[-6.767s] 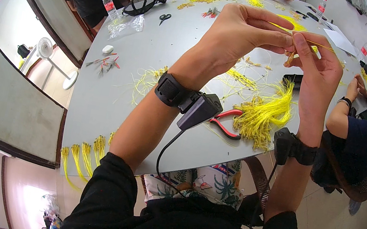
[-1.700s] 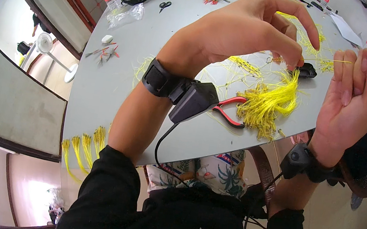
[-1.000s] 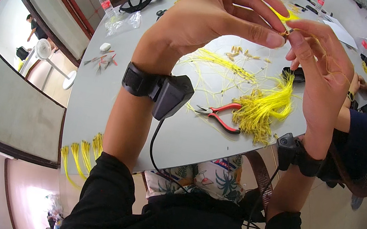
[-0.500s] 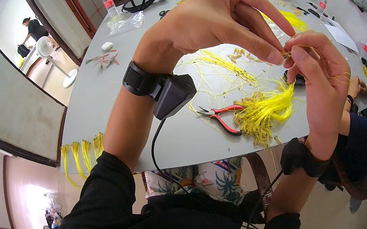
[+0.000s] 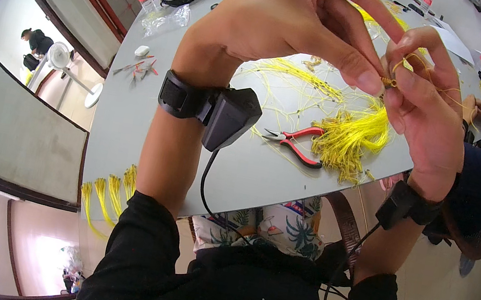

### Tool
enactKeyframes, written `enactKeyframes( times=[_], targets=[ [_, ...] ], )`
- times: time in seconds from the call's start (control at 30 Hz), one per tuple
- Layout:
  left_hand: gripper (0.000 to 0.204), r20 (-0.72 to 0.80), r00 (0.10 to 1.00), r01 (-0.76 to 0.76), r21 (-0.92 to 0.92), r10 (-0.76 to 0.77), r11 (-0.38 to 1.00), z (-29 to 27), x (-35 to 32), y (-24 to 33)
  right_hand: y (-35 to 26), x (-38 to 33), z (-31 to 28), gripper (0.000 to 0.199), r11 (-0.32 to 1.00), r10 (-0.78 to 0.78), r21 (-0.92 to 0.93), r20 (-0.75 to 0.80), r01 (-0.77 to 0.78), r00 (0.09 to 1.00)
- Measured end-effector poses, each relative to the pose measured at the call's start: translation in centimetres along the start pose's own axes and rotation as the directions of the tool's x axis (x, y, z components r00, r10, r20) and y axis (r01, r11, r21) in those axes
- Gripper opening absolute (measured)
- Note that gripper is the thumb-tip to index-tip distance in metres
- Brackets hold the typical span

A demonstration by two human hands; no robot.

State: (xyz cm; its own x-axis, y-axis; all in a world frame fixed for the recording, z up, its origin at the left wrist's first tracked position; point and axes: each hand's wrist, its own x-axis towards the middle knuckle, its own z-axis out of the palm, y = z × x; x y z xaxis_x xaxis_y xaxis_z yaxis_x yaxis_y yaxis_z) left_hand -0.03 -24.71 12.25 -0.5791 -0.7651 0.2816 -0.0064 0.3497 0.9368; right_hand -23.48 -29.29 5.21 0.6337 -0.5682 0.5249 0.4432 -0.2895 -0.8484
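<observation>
- Left hand [image 5: 300, 20] and right hand [image 5: 428, 111] are pinched together on a small gold bead [image 5: 390, 82] with yellow thread [image 5: 437, 78].
- Threading is judged under way; steady fingertip control is needed next.
- Red-handled pliers [image 5: 292, 143] lie at 6 o'clock on the table [image 5: 130, 125].

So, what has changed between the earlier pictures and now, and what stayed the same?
About two seconds ago the hands were apart, the right hand open and raised. Since then they have come together: the left hand and the right fingertips now pinch a small brass-coloured piece on thin yellow thread. The red-handled pliers and the yellow tassel bundle lie on the table as before.
</observation>
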Motion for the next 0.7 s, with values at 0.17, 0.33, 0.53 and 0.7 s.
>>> enactKeyframes(
  times=[0.17, 0.33, 0.53, 0.7],
  targets=[
    [0.054, 0.032, 0.999, -0.031, -0.027, 0.032, 0.999, 0.4, 0.0, 0.3, 0.4, 0.4, 0.3, 0.033, 0.974, -0.062, 0.223, 0.115, 0.035, 0.991],
    [0.054, 0.037, 0.980, -0.201, 0.174, 0.197, 0.964, 0.4, 0.1, -0.1, -0.2, -0.1, 1.6, 0.045, 0.969, 0.008, 0.247, 0.065, -0.024, 0.998],
    [0.047, 0.049, 0.979, -0.203, 0.191, 0.198, 0.960, 0.5, 0.5, -0.5, -1.0, 0.0, 2.4, 0.053, 0.992, 0.018, 0.128, -0.024, -0.015, 1.000],
    [0.043, -0.024, 0.981, -0.191, 0.082, 0.193, 0.978, 0.9, 0.7, -1.4, -0.7, 1.3, 2.7, 0.043, 0.981, -0.186, -0.104, -0.301, 0.162, 0.935]
  ],
)
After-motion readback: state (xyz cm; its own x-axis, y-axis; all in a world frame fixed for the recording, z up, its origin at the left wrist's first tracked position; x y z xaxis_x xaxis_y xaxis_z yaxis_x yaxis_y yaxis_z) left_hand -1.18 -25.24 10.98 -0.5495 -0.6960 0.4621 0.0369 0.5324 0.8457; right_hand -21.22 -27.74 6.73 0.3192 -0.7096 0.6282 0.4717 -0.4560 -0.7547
